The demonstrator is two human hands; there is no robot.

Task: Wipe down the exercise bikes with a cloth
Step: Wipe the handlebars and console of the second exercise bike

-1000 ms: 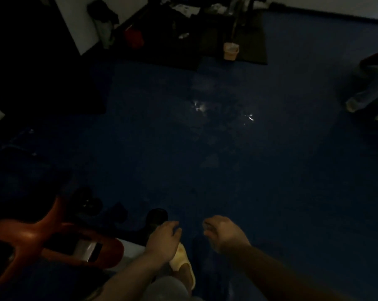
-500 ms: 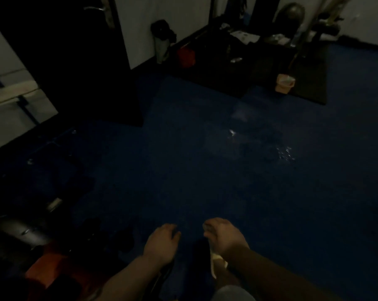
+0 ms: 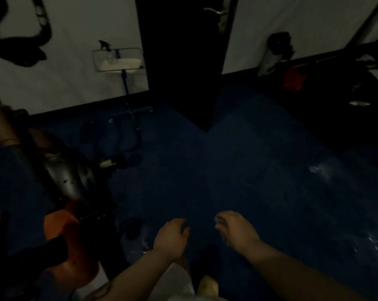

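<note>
Both hands out front, dim room.
Left hand (image 3: 171,236) curled, empty; right hand (image 3: 236,228) pinches something unclear; exercise bike (image 3: 70,213) left of them.

too dark to tell whether right hand (image 3: 236,228) grips a cloth; exercise bike (image 3: 64,192) left of left hand (image 3: 171,236) murky, cut off by frame edge.

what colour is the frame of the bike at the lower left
Orange-red frame with a black housing, shown in the dim head view.
</note>
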